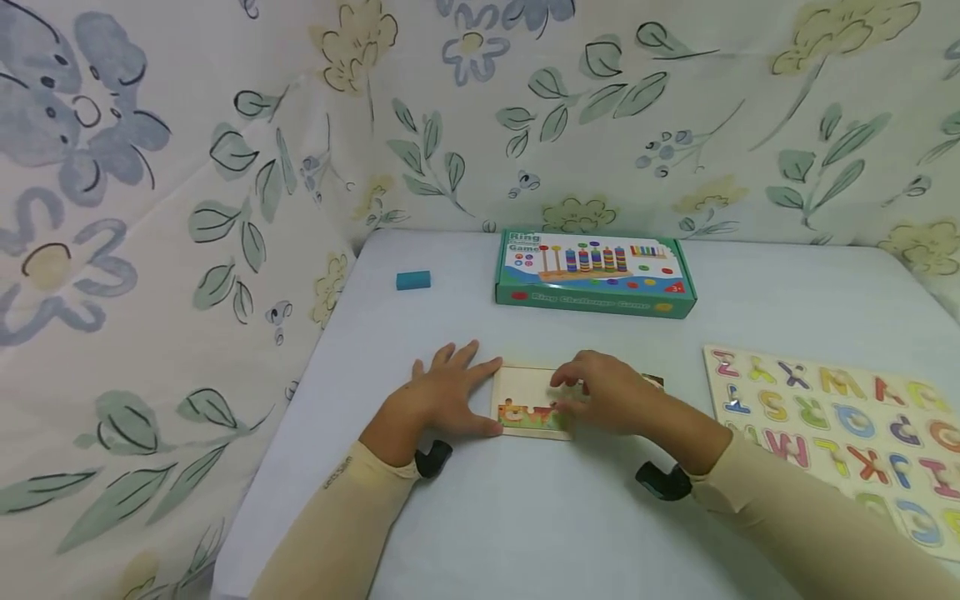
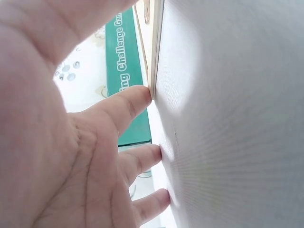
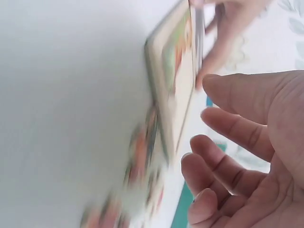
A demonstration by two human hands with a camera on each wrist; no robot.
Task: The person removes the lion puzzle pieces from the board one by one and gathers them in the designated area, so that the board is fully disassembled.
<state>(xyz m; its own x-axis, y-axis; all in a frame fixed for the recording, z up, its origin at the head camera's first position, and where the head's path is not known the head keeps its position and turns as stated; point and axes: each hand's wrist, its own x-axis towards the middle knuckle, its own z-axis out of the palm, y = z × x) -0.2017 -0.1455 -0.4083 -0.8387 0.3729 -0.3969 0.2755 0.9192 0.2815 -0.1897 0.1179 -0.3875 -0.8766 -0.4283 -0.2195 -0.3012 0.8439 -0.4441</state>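
A small wooden jigsaw tray (image 1: 528, 377) lies flat on the table, with joined picture pieces (image 1: 525, 415) in orange and green along its near side. My left hand (image 1: 448, 392) is spread at the tray's left side, its thumb and index fingertip at the edge; two other fingertips rest on the cloth in the left wrist view. Over the right part of the tray hovers my right hand (image 1: 606, 392), fingers loosely bent and nothing between them in the right wrist view. Loose puzzle pieces (image 3: 137, 154), blurred, lie beside the tray, mostly hidden by that hand in the head view.
A green Ring Challenge Game box (image 1: 596, 275) stands behind the tray. To the right lies an alphabet puzzle board (image 1: 817, 417) with colourful letters. A small teal block (image 1: 413, 280) sits at the back left. Floral fabric (image 1: 450, 125) hangs behind the white table.
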